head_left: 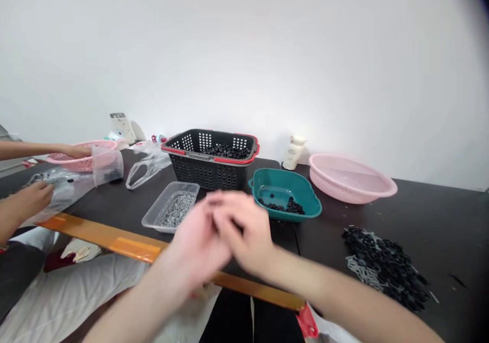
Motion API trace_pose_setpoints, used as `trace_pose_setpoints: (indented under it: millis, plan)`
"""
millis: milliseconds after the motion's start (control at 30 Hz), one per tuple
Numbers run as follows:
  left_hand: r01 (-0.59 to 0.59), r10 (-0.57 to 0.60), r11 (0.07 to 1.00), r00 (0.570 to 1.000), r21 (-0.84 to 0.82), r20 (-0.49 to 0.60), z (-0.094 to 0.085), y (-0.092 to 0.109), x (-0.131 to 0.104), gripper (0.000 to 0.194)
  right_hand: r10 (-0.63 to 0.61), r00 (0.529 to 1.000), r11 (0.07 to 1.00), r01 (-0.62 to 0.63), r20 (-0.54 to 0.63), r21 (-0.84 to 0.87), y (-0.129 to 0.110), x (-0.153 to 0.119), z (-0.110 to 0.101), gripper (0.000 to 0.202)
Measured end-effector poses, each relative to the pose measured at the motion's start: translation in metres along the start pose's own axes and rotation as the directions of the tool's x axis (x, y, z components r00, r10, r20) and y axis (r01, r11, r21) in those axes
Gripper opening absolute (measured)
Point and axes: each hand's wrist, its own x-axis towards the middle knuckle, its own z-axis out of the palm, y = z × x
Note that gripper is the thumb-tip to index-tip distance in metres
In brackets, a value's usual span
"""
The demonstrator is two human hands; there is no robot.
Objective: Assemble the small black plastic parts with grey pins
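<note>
My left hand [200, 238] and my right hand [248, 231] are pressed together above the front of the dark table, both smeared by motion. The fingers of my right hand curl over those of my left. Whatever lies between them, if anything, is hidden. Just behind my left hand is a clear plastic tub [151, 219] of small grey metal-looking pieces [178, 209]. A teal basin [309, 187] with small black round pieces [294, 206] stands behind my right hand. To the right, black pieces mixed with grey ones form a pile [385, 266] on the table.
A black basket [206, 172] with red trim holds many black pieces. Farther right are a cream bottle [294, 152] and a pink basket [347, 180]. At left, a co-worker's hands [40, 195] are near a plastic bag [72, 187] and another pink basket [84, 164]. Orange tape [103, 238] lines the table edge.
</note>
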Motion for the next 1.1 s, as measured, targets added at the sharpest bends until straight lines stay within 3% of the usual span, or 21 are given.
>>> trace_pose_setpoints:
  millis: [33,133,200,267,367,433,533,567,600,633,733,800,867,967,1033,1100]
  plan:
    - [0.089,-0.096,0.989,0.994,-0.117,-0.058,0.003,0.010,0.043,0.031,0.066,0.997,0.998,-0.065,-0.045,0.017,0.013,0.035,-0.005,0.025]
    - [0.148,-0.207,0.948,0.960,-0.283,-0.190,0.007,0.032,0.151,0.034,0.215,0.974,0.976,-0.213,-0.068,0.037,0.064,0.125,-0.015,0.039]
    - [0.147,-0.252,0.929,0.923,-0.340,-0.290,0.001,0.033,0.188,0.035,0.265,0.963,0.964,-0.265,-0.055,0.015,0.098,0.162,-0.021,0.045]
    - [0.117,-0.261,0.928,0.883,-0.355,-0.390,-0.009,0.024,0.195,0.038,0.314,0.947,0.949,-0.316,-0.066,-0.018,0.122,0.175,-0.030,0.049]
    - [0.056,-0.203,0.950,0.858,-0.308,-0.471,-0.021,-0.001,0.160,0.032,0.345,0.935,0.934,-0.351,-0.077,-0.073,0.133,0.150,-0.049,0.052]
    - [0.030,-0.140,0.966,0.897,-0.258,-0.419,-0.021,-0.021,0.115,0.025,0.336,0.940,0.933,-0.340,-0.057,-0.115,0.123,0.113,-0.063,0.050]
    - [0.117,-0.141,0.978,0.981,-0.173,-0.132,-0.010,-0.052,0.039,0.015,0.303,0.952,0.938,-0.291,0.041,-0.187,0.090,0.043,-0.084,0.042]
    - [0.167,-0.167,0.980,0.986,-0.107,0.009,-0.005,-0.063,0.015,0.013,0.293,0.951,0.941,-0.268,0.100,-0.209,0.077,0.018,-0.091,0.038]
    - [0.139,-0.147,0.989,0.973,0.057,0.178,-0.001,-0.074,-0.006,0.016,0.285,0.945,0.943,-0.245,0.164,-0.227,0.064,-0.006,-0.098,0.035]
    - [0.095,-0.142,0.979,0.953,0.183,0.266,0.004,-0.087,-0.024,0.020,0.281,0.933,0.943,-0.225,0.226,-0.245,0.053,-0.030,-0.105,0.029]
    - [0.047,-0.154,0.930,0.951,0.365,0.268,0.014,-0.123,-0.057,0.028,0.315,0.902,0.902,-0.187,0.296,-0.389,0.035,-0.090,-0.129,0.020]
    - [0.041,-0.145,0.903,0.966,0.427,0.215,0.018,-0.142,-0.064,0.028,0.378,0.902,0.839,-0.238,0.208,-0.490,0.034,-0.118,-0.150,0.020]
    - [0.017,-0.122,0.863,0.977,0.505,0.176,0.021,-0.153,-0.064,0.027,0.420,0.907,0.769,-0.329,0.045,-0.548,0.038,-0.132,-0.171,0.020]
    - [-0.059,-0.063,0.776,0.983,0.628,0.171,0.022,-0.161,-0.065,0.027,0.433,0.890,0.676,-0.426,-0.143,-0.601,0.050,-0.125,-0.199,0.024]
    - [-0.119,-0.008,0.710,0.984,0.695,0.177,0.023,-0.164,-0.067,0.025,0.462,0.871,0.625,-0.453,-0.168,-0.636,0.065,-0.105,-0.211,0.030]
    - [-0.192,0.070,0.644,0.979,0.741,0.192,0.023,-0.167,-0.070,0.023,0.522,0.845,0.583,-0.451,-0.114,-0.675,0.087,-0.077,-0.213,0.031]
